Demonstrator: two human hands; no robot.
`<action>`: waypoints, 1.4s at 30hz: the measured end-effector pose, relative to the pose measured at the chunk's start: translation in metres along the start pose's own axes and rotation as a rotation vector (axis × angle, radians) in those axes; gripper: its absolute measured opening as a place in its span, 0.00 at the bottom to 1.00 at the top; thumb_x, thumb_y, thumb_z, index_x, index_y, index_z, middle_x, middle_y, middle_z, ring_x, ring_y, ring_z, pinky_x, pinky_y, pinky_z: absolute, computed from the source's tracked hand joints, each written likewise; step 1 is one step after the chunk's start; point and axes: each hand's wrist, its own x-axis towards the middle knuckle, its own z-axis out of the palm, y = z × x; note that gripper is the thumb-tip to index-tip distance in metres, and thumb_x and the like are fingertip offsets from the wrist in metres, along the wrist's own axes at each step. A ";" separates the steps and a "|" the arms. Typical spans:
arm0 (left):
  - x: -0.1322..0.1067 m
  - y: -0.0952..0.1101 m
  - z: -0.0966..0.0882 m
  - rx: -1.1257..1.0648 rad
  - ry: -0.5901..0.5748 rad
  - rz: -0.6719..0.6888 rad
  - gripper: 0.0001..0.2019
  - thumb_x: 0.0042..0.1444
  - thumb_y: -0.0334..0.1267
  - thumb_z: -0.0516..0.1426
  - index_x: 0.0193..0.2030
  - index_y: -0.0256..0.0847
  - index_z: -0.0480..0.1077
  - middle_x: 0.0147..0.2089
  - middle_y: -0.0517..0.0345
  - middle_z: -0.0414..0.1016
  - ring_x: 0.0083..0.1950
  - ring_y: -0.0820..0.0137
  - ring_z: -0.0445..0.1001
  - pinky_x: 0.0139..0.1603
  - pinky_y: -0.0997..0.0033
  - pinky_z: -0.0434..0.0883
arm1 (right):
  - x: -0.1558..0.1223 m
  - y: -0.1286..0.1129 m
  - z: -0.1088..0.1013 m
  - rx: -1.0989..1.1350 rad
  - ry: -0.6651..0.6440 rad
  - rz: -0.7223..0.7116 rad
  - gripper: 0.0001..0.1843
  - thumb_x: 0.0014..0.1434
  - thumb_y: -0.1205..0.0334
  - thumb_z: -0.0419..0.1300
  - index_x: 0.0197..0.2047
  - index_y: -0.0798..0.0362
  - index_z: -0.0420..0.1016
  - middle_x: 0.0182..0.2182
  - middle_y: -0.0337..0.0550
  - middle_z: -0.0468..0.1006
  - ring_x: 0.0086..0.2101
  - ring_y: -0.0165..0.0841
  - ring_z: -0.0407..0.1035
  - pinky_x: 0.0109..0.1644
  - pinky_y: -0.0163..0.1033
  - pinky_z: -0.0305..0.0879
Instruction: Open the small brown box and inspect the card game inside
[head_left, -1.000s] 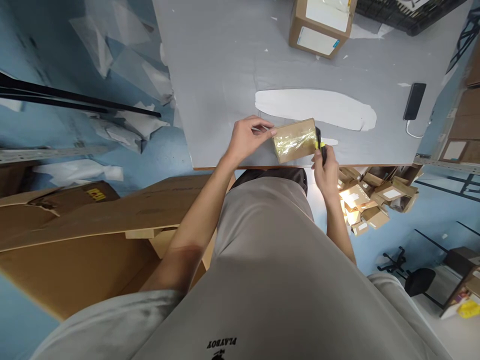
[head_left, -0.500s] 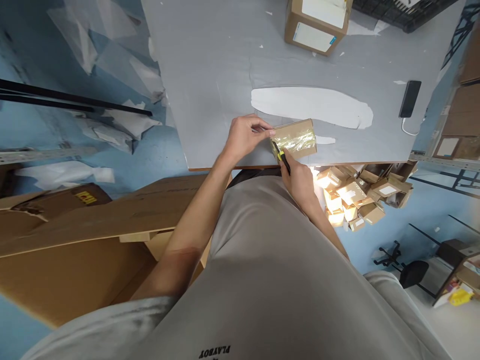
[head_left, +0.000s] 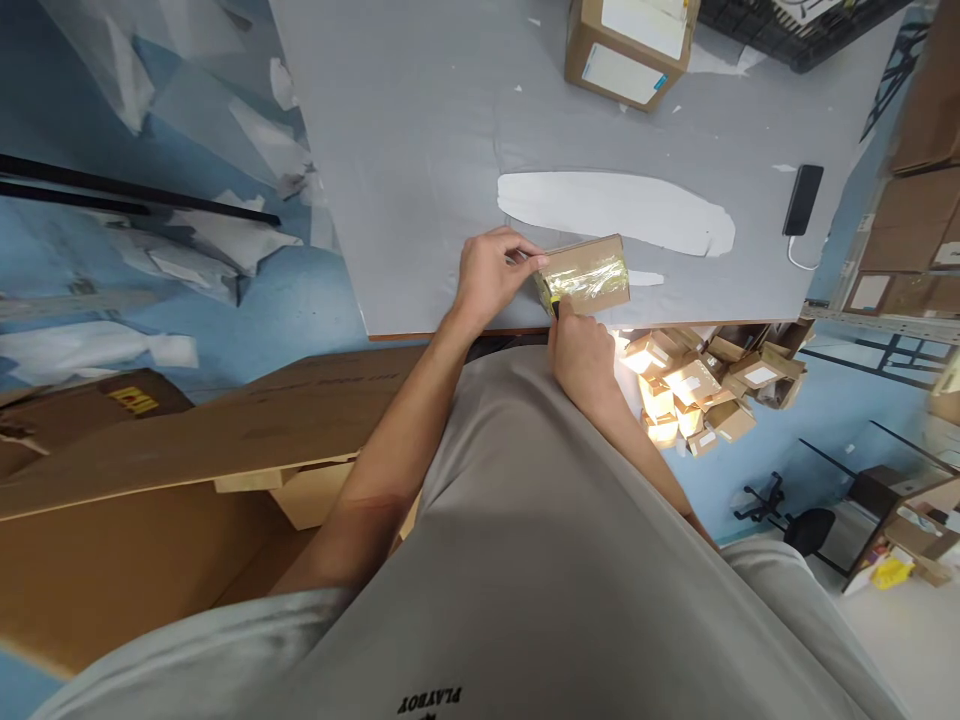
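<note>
A grey table [head_left: 420, 130] is filling the upper view; a small cardboard box [head_left: 592, 268], wrapped in shiny tape, is lying at the table's near edge; the left hand [head_left: 487, 275] is pinching the box's left end between thumb and fingertips; the right hand [head_left: 581, 350] is closing round a yellow and black knife [head_left: 553, 300], pressing it against the box's near left corner; a phone [head_left: 802, 200] is lying far to the right of the box.
</note>
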 end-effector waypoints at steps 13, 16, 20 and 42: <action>-0.006 -0.001 0.006 0.036 0.060 0.020 0.07 0.67 0.45 0.69 0.42 0.45 0.87 0.44 0.55 0.88 0.48 0.60 0.84 0.54 0.61 0.81 | -0.007 -0.004 -0.009 -0.040 -0.102 0.028 0.27 0.80 0.67 0.44 0.75 0.59 0.71 0.53 0.69 0.87 0.53 0.55 0.85 0.54 0.53 0.79; -0.008 -0.002 0.008 0.040 0.072 0.028 0.07 0.67 0.44 0.70 0.42 0.45 0.87 0.44 0.55 0.88 0.47 0.61 0.85 0.54 0.61 0.81 | -0.013 -0.001 -0.008 -0.040 -0.117 0.029 0.26 0.81 0.66 0.44 0.74 0.59 0.72 0.53 0.69 0.87 0.53 0.54 0.85 0.53 0.51 0.79; -0.010 -0.001 0.010 0.038 0.083 0.041 0.07 0.67 0.45 0.70 0.41 0.45 0.86 0.44 0.54 0.88 0.47 0.61 0.85 0.54 0.62 0.81 | -0.024 0.003 -0.006 -0.045 -0.114 0.027 0.25 0.82 0.65 0.45 0.74 0.59 0.70 0.52 0.66 0.87 0.52 0.53 0.85 0.54 0.51 0.79; -0.006 -0.001 0.014 0.043 0.113 0.052 0.14 0.69 0.52 0.69 0.42 0.44 0.86 0.44 0.53 0.87 0.46 0.62 0.85 0.46 0.65 0.81 | -0.033 0.021 -0.003 -0.009 -0.205 -0.068 0.24 0.83 0.61 0.49 0.74 0.57 0.73 0.53 0.60 0.89 0.53 0.53 0.85 0.57 0.51 0.78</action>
